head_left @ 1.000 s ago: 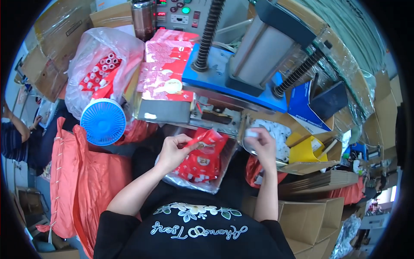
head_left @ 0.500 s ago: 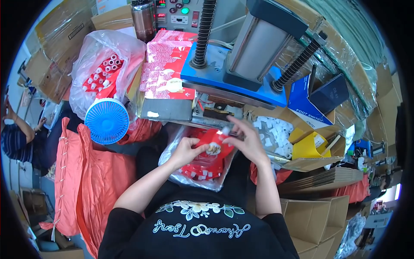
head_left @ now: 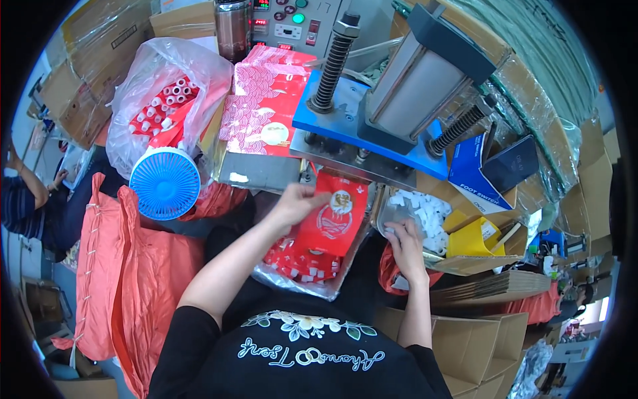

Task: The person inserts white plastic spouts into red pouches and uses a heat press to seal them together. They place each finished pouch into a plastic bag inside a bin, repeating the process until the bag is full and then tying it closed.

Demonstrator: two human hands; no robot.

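My left hand [head_left: 297, 203] pinches the upper left edge of a flat red pouch [head_left: 341, 223] with a pale round emblem and white line print. The pouch is held up just in front of the press [head_left: 372, 150], over a plastic-lined box [head_left: 325, 290] of red pouches with white spouts. To the right, my right hand [head_left: 407, 249] reaches over the near edge of a bin of small white plastic spouts [head_left: 428, 216]. Its fingers are apart, and the fingertips are partly hard to make out against the bin.
At the left stand a clear bag of spouted red pouches [head_left: 163, 110], a blue fan [head_left: 165, 183] and a salmon-coloured sack [head_left: 143, 266]. Red printed sheets [head_left: 259, 106] lie beside the press. A yellow holder [head_left: 473, 236] and a blue carton [head_left: 473, 169] sit right. Another person [head_left: 30, 193] is far left.
My right hand has left the pouch and moved right to the bin of white spouts. My left hand has moved slightly up and right, and the pouch in it now shows flat and unfolded.
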